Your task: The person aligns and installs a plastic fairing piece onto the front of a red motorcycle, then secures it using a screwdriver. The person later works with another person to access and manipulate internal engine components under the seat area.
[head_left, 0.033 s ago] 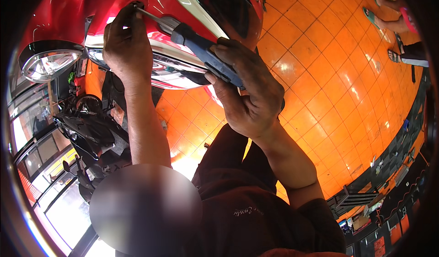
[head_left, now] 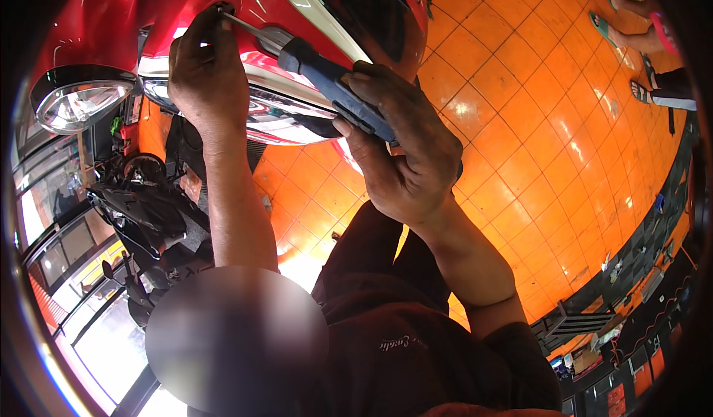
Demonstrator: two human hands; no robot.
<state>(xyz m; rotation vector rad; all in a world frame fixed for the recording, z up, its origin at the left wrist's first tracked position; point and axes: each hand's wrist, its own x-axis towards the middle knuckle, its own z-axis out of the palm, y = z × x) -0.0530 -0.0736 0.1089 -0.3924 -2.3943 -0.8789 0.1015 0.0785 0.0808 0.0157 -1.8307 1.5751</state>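
Observation:
My right hand [head_left: 408, 150] grips a blue-grey handled tool [head_left: 321, 77] whose slim metal shaft runs up-left to a dark recess [head_left: 227, 5] in the red vehicle body panel [head_left: 167, 5]. My left hand [head_left: 208, 83] is closed at that recess, its fingertips around the shaft's tip; whatever they pinch is too small and shadowed to name. A headlamp [head_left: 83, 105] in the red bodywork sits left of my left hand, and a cream-and-black panel [head_left: 349, 12] curves above the tool.
Black motorcycles [head_left: 141, 216] stand at left by glass windows [head_left: 96, 335]. Orange floor tiles [head_left: 535, 157] extend rightward. Other people's feet in sandals [head_left: 609, 31] are at upper right. A dark rack [head_left: 572, 320] with assorted items lines the lower-right edge.

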